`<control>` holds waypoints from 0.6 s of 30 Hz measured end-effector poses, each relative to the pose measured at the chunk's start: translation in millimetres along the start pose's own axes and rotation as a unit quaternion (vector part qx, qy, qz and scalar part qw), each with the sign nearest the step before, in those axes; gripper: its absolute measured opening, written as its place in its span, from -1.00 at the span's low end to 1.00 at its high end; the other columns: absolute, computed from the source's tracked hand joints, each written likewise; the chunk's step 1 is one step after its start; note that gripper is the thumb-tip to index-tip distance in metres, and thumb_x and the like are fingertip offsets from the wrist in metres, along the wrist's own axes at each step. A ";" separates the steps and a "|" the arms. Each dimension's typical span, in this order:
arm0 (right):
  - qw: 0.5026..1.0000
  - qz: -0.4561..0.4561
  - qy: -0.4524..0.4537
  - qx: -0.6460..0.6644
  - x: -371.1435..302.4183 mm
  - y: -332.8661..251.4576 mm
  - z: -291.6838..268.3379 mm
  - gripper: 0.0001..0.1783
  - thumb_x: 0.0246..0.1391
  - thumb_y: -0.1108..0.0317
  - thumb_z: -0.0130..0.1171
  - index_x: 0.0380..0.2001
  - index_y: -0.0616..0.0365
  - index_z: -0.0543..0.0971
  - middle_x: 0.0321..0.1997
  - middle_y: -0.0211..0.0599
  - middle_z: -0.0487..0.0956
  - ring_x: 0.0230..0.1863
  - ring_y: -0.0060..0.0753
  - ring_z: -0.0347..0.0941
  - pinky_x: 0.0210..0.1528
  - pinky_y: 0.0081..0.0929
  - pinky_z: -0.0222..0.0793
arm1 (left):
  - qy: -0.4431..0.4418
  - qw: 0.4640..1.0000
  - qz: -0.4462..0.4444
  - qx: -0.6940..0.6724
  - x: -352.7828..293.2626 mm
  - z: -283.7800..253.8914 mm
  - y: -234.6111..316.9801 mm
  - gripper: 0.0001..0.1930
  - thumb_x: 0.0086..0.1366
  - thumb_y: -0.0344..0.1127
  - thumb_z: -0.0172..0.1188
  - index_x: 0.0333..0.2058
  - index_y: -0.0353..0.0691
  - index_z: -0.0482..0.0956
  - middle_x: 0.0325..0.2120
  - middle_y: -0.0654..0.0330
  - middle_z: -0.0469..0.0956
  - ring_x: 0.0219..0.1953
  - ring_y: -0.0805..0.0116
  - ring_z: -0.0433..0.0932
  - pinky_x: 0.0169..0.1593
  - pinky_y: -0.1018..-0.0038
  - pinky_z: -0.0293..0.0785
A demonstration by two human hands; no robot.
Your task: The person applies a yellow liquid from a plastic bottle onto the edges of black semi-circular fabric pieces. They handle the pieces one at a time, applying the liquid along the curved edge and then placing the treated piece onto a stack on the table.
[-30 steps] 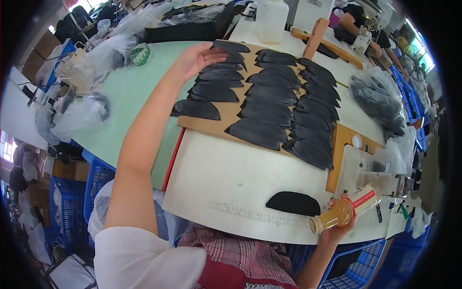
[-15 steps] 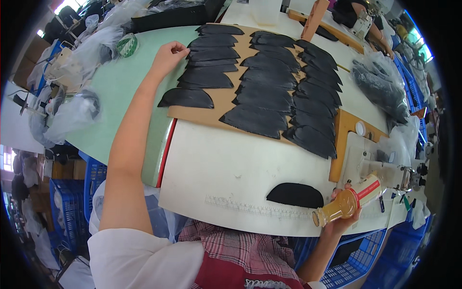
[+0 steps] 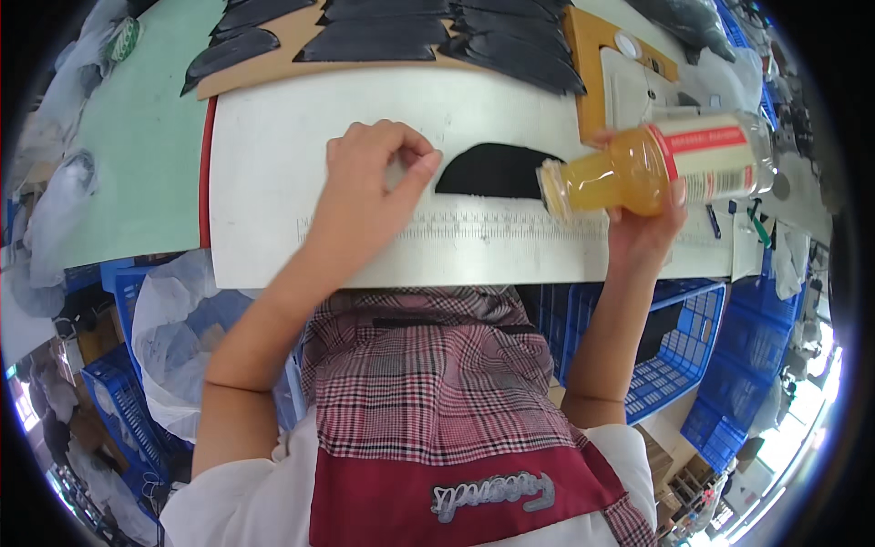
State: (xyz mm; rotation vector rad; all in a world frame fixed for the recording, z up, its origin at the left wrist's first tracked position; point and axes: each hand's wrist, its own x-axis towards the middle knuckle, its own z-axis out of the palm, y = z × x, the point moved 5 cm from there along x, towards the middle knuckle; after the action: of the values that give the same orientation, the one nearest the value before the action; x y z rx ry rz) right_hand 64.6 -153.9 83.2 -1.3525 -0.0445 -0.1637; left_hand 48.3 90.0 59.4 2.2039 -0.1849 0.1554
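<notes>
L hand [image 3: 369, 182] has pulled back since half a sec ago: was out by the far L column of dark pieces, now over the white tabletop [image 3: 264, 201], much nearer the body. View has tipped down too, so only the near ends of the rows show up top.

L to R: green surface [image 3: 146, 182], red edging [image 3: 205, 173] where it meets the white top. L forearm rises from lower L, elbow bent, no longer stretched out. L hand is back-up, fingers curled, thumb & index tips brought close, pointing R; can't tell if they pinch anything. Tips are just beside the L end of the single black piece [image 3: 492, 173], which lies flat, curved edge away from the person, straight edge toward them, beyond the ruler marks [image 3: 437, 226]. Farther off, dark pieces [image 3: 369, 41] overlap in rows on brown cardboard [image 3: 232, 80].

Next R: bottle [image 3: 629, 173], clear w/ yellowish contents, red & cream label, tipped sideways, neck pointing L, grasped in R hand [image 3: 638, 239], fingers wrapped round it. R forearm comes up near-vert. Bottle mouth overlaps the piece's R end in view; can't tell if touching. Same grip as before, but the neck was then nearer the body than the piece. Blue basket [image 3: 706, 337] sits below table level, R of the forearm.
</notes>
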 end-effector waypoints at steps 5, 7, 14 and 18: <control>0.972 -0.054 -0.059 -0.222 -1.9 -13.4 18.9 -0.35 -0.09 -0.09 0.04 -0.11 0.28 0.37 -0.27 -0.06 0.53 -0.46 -0.61 0.41 -0.67 -0.77 0.15 | 0.065 0.997 0.037 0.018 -18.7 17.5 7.6 -0.94 0.06 -0.33 0.12 -0.48 -0.16 0.47 -0.57 0.33 0.41 -0.37 0.38 0.30 -0.13 0.40 0.04; 0.963 -0.084 -0.068 -0.247 -5.8 -16.9 29.9 -0.51 -0.14 0.10 0.18 -0.24 0.30 0.44 -0.39 -0.19 0.54 -0.54 -0.64 0.38 -0.64 -0.75 0.23 | 0.069 0.996 0.043 0.029 -17.9 19.7 7.7 -0.94 0.04 -0.34 0.13 -0.49 -0.16 0.46 -0.58 0.34 0.41 -0.37 0.38 0.30 -0.14 0.40 0.03; 0.935 -0.174 -0.128 -0.282 -15.3 -25.9 83.1 -0.62 -0.33 0.34 0.39 -0.41 0.32 0.51 -0.45 -0.32 0.54 -0.48 -0.55 0.47 -0.41 -0.62 0.41 | 0.096 0.994 0.045 0.025 -19.5 24.3 5.1 -0.93 -0.01 -0.39 0.14 -0.51 -0.17 0.44 -0.62 0.35 0.40 -0.40 0.37 0.30 -0.15 0.40 0.04; 0.915 -0.147 -0.126 -0.354 -20.0 -16.9 92.6 -0.52 -0.41 0.20 0.42 -0.38 0.27 0.57 -0.42 -0.26 0.59 -0.39 -0.44 0.54 -0.30 -0.57 0.43 | 0.111 0.992 0.055 0.028 -20.3 23.5 7.2 -0.94 -0.01 -0.41 0.13 -0.54 -0.17 0.42 -0.63 0.34 0.42 -0.40 0.36 0.30 -0.15 0.38 0.05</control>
State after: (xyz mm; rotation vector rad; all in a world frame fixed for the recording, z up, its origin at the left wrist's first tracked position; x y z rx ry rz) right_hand 48.1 -65.3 117.2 -2.0871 -0.4444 -0.2728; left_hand 28.0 68.5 47.4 2.2131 -0.1796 0.4687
